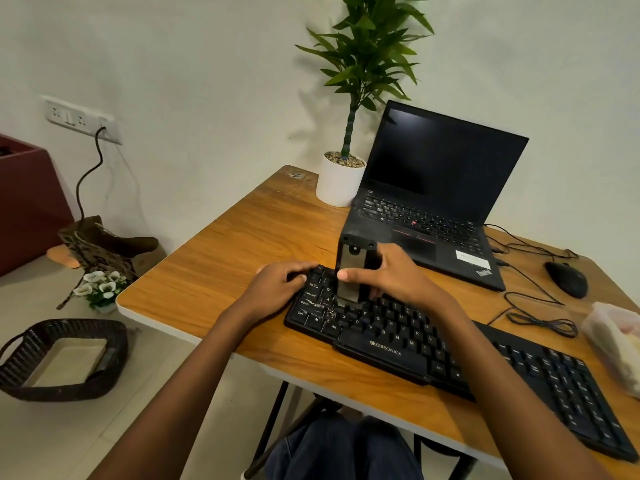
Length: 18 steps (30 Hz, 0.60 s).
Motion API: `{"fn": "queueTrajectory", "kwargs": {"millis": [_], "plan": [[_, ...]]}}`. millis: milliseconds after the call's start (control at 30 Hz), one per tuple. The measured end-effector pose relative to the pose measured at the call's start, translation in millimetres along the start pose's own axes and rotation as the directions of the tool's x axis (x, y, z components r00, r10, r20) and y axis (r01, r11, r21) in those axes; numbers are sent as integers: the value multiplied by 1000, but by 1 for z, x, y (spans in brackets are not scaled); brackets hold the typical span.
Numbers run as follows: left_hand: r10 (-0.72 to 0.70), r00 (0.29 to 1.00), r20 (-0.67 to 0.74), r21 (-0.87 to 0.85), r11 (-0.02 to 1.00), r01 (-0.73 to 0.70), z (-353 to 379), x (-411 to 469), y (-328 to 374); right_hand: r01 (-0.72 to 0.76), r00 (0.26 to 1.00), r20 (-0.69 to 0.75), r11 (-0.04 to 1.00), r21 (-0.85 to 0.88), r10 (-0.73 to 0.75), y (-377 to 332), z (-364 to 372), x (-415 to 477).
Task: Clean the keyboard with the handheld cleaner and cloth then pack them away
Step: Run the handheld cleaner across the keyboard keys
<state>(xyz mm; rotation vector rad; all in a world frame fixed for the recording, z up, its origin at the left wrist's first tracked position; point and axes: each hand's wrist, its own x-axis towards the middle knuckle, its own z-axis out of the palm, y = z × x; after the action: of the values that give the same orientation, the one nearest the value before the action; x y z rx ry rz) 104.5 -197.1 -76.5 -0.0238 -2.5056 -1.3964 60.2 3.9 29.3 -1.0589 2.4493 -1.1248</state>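
Woven and dark, a basket (62, 358) sits on the floor well left of the keyboard (384, 351), which lies on a table (221, 271). The left hand (277, 289) curls over the keyboard's left end, gripping its far edge. Just right of it the cleaner (353, 271) stands upright, its lower end on the keys, clasped by the right hand (391, 275). A laptop (433, 188) stands behind the keyboard, and a mouse (566, 279) behind its right half.
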Motion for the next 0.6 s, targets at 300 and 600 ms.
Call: {"fn": "queueTrajectory", "kwargs": {"millis": [300,600], "plan": [[9,1000,0,51,999,-9,0,0,2,-2,1000,16,999,54,1,-2,5,4],[13,1000,-20,99,995,-11,1,-1,6,-25,990,141,999,-22,28,-7,-2,8]]}}
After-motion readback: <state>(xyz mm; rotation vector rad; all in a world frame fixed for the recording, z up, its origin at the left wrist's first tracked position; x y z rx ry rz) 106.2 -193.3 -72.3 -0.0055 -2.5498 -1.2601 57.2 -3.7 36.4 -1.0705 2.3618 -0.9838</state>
